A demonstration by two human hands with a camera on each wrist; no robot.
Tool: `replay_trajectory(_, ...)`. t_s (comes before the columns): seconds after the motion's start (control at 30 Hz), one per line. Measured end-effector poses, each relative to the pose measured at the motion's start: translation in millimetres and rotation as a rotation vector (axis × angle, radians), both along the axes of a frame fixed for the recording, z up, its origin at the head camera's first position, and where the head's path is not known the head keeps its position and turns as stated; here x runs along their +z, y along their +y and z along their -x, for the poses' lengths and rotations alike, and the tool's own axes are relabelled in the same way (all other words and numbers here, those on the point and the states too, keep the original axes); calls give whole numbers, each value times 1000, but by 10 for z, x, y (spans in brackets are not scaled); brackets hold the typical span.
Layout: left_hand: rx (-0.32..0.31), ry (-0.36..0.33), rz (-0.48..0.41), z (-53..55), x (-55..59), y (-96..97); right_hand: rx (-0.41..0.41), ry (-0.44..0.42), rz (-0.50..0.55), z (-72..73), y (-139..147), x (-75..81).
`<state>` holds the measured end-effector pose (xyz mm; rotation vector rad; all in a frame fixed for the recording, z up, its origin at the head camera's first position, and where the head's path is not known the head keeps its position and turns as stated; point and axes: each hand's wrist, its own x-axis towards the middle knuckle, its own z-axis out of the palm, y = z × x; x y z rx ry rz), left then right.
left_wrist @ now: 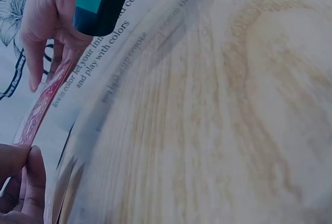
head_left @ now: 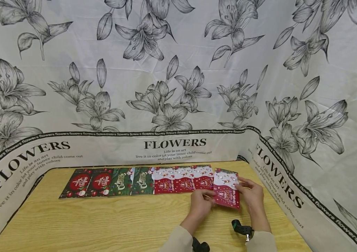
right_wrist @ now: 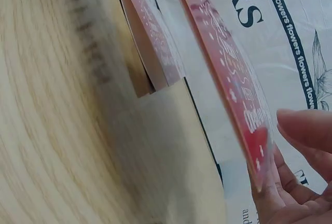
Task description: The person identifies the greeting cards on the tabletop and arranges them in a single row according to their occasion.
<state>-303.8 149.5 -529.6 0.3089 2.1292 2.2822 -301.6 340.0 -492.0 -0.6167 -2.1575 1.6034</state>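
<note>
A red and white Christmas card (head_left: pixel 226 189) is held up off the table between both hands, at the right end of a row of cards. My left hand (head_left: pixel 201 204) pinches its lower left edge between thumb and fingers, as the left wrist view also shows. My right hand (head_left: pixel 253 194) holds the card's right edge. In the right wrist view, that hand's fingers (right_wrist: pixel 282 182) are behind the card and its thumb stands toward the front. The card (right_wrist: pixel 228 73) is tilted and apart from the row there.
To the left, several cards lie in a row along the table's back: dark ones with red circles (head_left: pixel 101 182), green ones (head_left: pixel 122 182) and red and white ones (head_left: pixel 183 183). Flower-printed cloth (head_left: pixel 178 150) walls the wooden table (head_left: pixel 102 224). A black device (head_left: pixel 242 228) sits at the right wrist.
</note>
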Motion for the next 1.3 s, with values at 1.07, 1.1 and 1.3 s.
replay_trajectory(1.07,119,-24,-34,283,164,-137,254,-18,-8,-12,-173,77)
replay_trajectory(1.1,119,-29,-35,285,166,-139,255,-10,4,-9,-172,76)
replay_trajectory(1.3,116,-57,-52,284,177,-136,247,13,41,0,-157,67)
